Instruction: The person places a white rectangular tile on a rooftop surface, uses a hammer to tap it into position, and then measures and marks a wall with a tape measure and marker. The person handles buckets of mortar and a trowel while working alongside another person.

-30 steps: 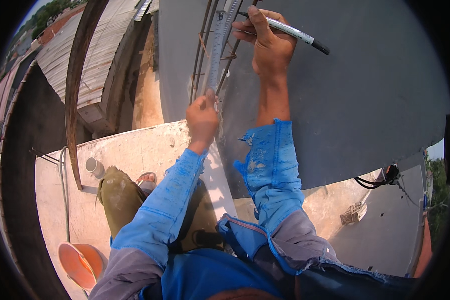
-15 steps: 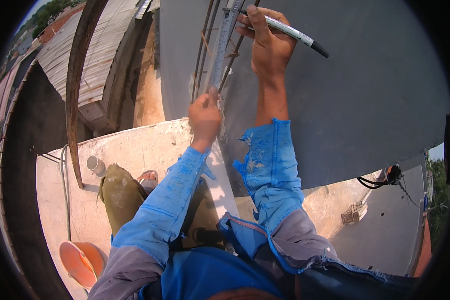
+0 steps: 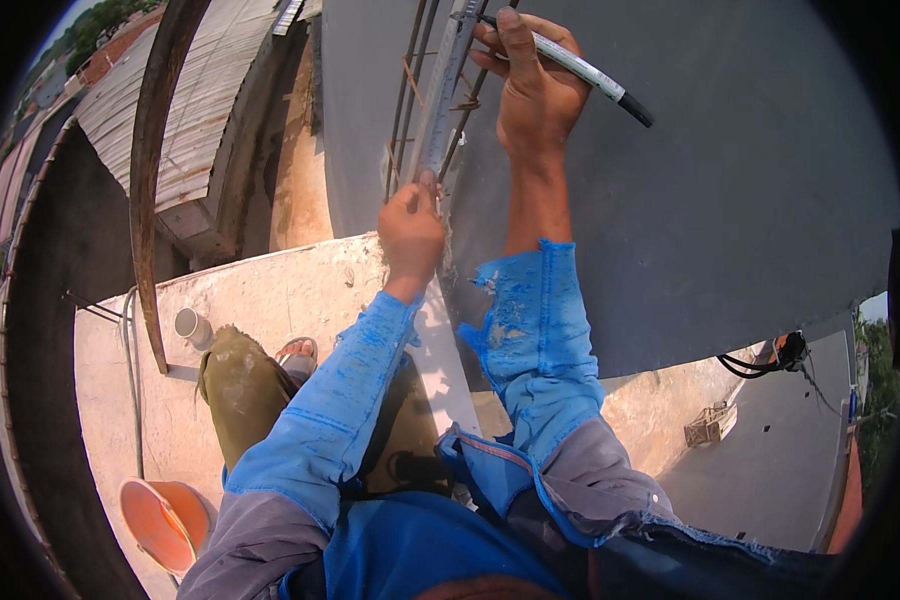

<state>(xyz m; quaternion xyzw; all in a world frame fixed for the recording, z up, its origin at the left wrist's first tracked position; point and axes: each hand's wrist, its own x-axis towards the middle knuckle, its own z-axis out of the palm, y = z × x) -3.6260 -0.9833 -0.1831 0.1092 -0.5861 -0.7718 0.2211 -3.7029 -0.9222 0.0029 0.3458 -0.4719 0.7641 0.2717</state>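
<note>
In my right hand (image 3: 538, 100) a white-barrelled marker (image 3: 592, 75) is pinched between thumb and fingers. Its dark tip points left, close to the edge of a long graduated ruler (image 3: 438, 135); whether the two touch I cannot make out. My left hand (image 3: 411, 238) is closed around the lower end of that ruler, thumb on top. A long pale bar (image 3: 446, 375) runs from beneath this hand back toward my body. Thin steel rebar rods (image 3: 402, 110) with wire ties flank the ruler on both sides.
A grey smooth wall (image 3: 710, 180) fills the right side. On the pale ledge stand a small cup (image 3: 192, 326) and an orange bucket (image 3: 163, 527). A wooden pole (image 3: 146, 180) slants up at left, near a corrugated roof (image 3: 165, 100). Black cables (image 3: 760, 362) protrude at right.
The marker's far end has tipped slightly downward. Its tip remains beside the ruler, and both hands keep their grips almost in place.
</note>
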